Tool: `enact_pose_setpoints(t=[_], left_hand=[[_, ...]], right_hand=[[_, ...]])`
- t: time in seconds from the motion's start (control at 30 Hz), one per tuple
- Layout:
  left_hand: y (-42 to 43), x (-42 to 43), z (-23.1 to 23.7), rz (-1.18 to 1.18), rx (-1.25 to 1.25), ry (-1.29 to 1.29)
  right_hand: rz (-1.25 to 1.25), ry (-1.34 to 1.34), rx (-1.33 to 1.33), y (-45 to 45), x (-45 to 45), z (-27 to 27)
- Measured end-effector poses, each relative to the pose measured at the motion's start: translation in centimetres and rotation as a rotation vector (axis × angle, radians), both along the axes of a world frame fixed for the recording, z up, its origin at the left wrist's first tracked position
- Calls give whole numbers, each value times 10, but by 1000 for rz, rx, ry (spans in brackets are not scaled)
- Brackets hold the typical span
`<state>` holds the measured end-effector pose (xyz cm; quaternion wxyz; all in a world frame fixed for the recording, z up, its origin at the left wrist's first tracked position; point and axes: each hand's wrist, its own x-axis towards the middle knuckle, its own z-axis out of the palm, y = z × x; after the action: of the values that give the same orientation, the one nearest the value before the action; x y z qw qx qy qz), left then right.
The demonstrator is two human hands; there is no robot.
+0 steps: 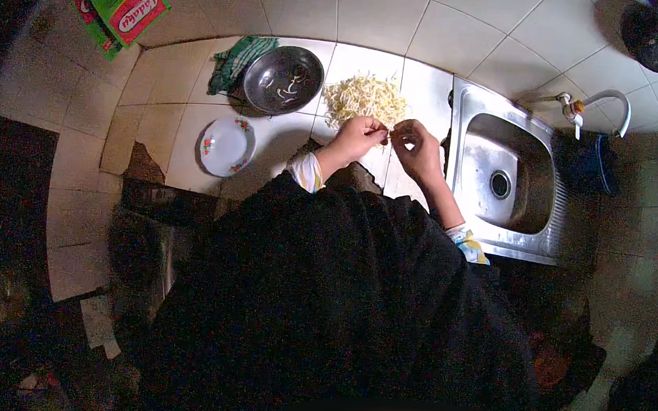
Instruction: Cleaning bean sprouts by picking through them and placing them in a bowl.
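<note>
A heap of bean sprouts (366,97) lies on the white tiled counter (288,137) against the wall side. Just in front of it my left hand (349,141) and my right hand (421,152) meet, thumb and forefinger pinched on each. Between the fingertips is a tiny pale bit, seemingly a bean sprout, mostly hidden by the fingers. To the left of the heap stands a dark metal bowl (302,65) with a few sprouts inside. A white plate with a floral rim (225,145) sits farther left and nearer to me.
A green striped cloth (236,66) is tucked beside the bowl. On the right, a steel sink (457,158) is set into the counter, under a wall tap (570,110). Green sachets (124,1) hang at upper left. The counter's front edge has broken tiles (361,176).
</note>
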<state>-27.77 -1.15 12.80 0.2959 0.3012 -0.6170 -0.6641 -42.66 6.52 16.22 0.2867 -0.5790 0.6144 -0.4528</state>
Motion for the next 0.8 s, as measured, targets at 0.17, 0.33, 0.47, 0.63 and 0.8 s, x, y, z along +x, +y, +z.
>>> enact_pose_setpoints(t=[0.17, 0.33, 0.47, 0.63, 0.8], left_hand=[[1, 7, -9, -50, -6, -36], [12, 14, -5, -65, 14, -157], [16, 13, -32, -62, 81, -60], [7, 19, -21, -21, 56, -71], [-34, 50, -8, 267, 30, -108]], right_hand=[[31, 21, -80, 0, 5, -5], [48, 60, -4, 8, 15, -7], [78, -150, 45, 9, 20, -16], [-90, 243, 101, -1, 1, -29], [-208, 567, 401, 1, -35, -41]])
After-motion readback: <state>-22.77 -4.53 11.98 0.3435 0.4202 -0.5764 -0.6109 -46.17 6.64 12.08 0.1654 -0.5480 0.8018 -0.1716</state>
